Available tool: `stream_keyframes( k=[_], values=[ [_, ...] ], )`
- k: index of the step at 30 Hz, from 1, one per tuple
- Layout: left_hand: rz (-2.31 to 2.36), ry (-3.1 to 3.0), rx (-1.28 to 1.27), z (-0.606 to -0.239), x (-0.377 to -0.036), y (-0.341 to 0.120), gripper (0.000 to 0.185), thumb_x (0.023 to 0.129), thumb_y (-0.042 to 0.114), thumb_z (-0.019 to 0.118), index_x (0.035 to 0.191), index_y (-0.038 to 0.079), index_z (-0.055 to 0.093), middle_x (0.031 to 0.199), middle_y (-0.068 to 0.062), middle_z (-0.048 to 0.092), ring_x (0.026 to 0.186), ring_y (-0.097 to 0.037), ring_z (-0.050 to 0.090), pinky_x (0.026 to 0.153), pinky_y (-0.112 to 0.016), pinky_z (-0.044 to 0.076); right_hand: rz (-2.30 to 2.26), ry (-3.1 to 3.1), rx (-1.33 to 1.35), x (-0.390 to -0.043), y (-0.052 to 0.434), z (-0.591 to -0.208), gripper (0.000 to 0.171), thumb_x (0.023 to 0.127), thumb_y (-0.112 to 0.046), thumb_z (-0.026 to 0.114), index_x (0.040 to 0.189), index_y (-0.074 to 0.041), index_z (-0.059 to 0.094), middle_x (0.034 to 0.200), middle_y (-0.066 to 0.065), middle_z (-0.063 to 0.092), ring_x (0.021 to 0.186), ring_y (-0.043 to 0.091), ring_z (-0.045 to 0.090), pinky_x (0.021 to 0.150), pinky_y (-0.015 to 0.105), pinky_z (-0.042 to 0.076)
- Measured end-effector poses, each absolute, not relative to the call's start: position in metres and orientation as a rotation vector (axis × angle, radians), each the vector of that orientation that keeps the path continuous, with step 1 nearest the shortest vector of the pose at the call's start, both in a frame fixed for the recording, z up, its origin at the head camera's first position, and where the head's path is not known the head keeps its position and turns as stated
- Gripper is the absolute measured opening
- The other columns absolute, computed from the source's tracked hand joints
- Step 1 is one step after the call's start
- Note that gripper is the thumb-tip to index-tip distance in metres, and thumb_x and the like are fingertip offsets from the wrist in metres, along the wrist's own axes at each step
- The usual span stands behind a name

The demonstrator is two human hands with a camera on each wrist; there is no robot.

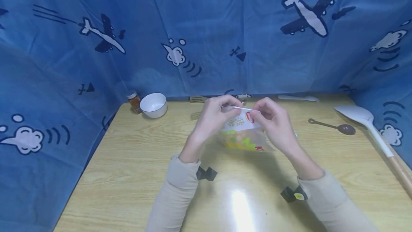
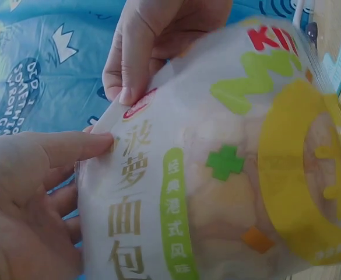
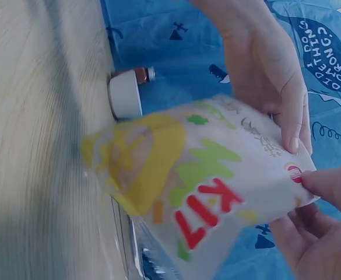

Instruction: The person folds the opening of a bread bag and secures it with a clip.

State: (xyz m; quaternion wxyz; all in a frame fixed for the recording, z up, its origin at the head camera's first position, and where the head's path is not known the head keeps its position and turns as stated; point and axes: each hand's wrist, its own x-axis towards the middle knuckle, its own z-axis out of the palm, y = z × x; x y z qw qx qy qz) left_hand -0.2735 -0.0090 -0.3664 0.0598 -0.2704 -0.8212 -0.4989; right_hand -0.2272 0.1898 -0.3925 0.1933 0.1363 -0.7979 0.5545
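While pinching the pineapple bread packet along its top edge with left hand and right hand, seemingly keeps that edge taut.

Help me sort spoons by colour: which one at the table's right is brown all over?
The small spoon, brown from head to handle; the large spoon beside it has a white head and tan grip.

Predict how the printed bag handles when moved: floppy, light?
The bag will probably flex: thin and partly see-through, it bulges around pale contents. It may be light: the left hand and right hand pinch its top edge.
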Motion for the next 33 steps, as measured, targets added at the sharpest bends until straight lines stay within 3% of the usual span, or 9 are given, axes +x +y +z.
stream_keyframes(
  k=[3,8,10,16,23,33],
  values=[
    [-1.522,-2.479,-0.796,-0.367,-0.273,-0.009,0.011,0.091,0.008,0.080,0.101,0.013,0.080,0.104,-0.003,0.081,0.100,-0.015,0.071,0.087,-0.026,0.052,1.405,-2.273,0.384,-0.226,0.190,-0.393,0.006,0.099,-0.002,0.070,0.101,0.002,0.065,0.100,0.018,0.078,0.096,0.008,0.075,0.083,0.010,0.055],
    [-1.552,-2.444,-0.796,-0.368,-0.274,-0.009,0.010,0.090,0.005,0.080,0.098,0.011,0.080,0.101,-0.004,0.081,0.095,-0.015,0.071,0.083,-0.025,0.054,1.269,-2.252,0.398,-0.229,0.192,-0.396,0.004,0.098,0.000,0.070,0.101,0.001,0.068,0.102,0.019,0.079,0.100,0.028,0.079,0.086,0.006,0.052],
    [-1.549,-2.436,-0.802,-0.369,-0.274,-0.009,0.009,0.090,0.005,0.080,0.097,0.010,0.080,0.100,-0.005,0.081,0.090,-0.015,0.070,0.080,-0.023,0.053,1.274,-2.231,0.395,-0.231,0.193,-0.397,0.005,0.096,0.001,0.072,0.100,0.001,0.070,0.101,0.018,0.080,0.097,0.023,0.079,0.085,0.006,0.053],
    [-1.555,-2.413,-0.821,-0.368,-0.273,-0.010,0.007,0.090,0.002,0.079,0.094,0.007,0.078,0.097,-0.007,0.081,0.085,-0.015,0.070,0.075,-0.021,0.051,1.378,-2.181,0.372,-0.232,0.193,-0.397,0.005,0.094,0.004,0.074,0.098,0.003,0.072,0.098,0.021,0.079,0.089,-0.012,0.068,0.078,0.009,0.056],
    [-1.642,-2.397,-0.861,-0.364,-0.274,-0.011,0.008,0.090,-0.001,0.077,0.094,0.006,0.075,0.099,-0.010,0.081,0.088,-0.019,0.074,0.077,-0.023,0.053,1.454,-2.093,0.428,-0.228,0.192,-0.398,0.009,0.091,0.013,0.069,0.093,0.004,0.071,0.097,0.025,0.077,0.090,-0.011,0.068,0.072,0.015,0.060],
    [-1.527,-2.433,-0.975,-0.362,-0.272,-0.012,0.007,0.095,0.000,0.072,0.095,0.007,0.072,0.099,-0.007,0.077,0.100,-0.019,0.069,0.095,-0.030,0.053,1.251,-1.943,0.582,-0.233,0.195,-0.405,0.015,0.084,0.021,0.073,0.087,0.006,0.072,0.090,0.023,0.078,0.090,-0.017,0.066,0.065,0.011,0.057]
  ],
)
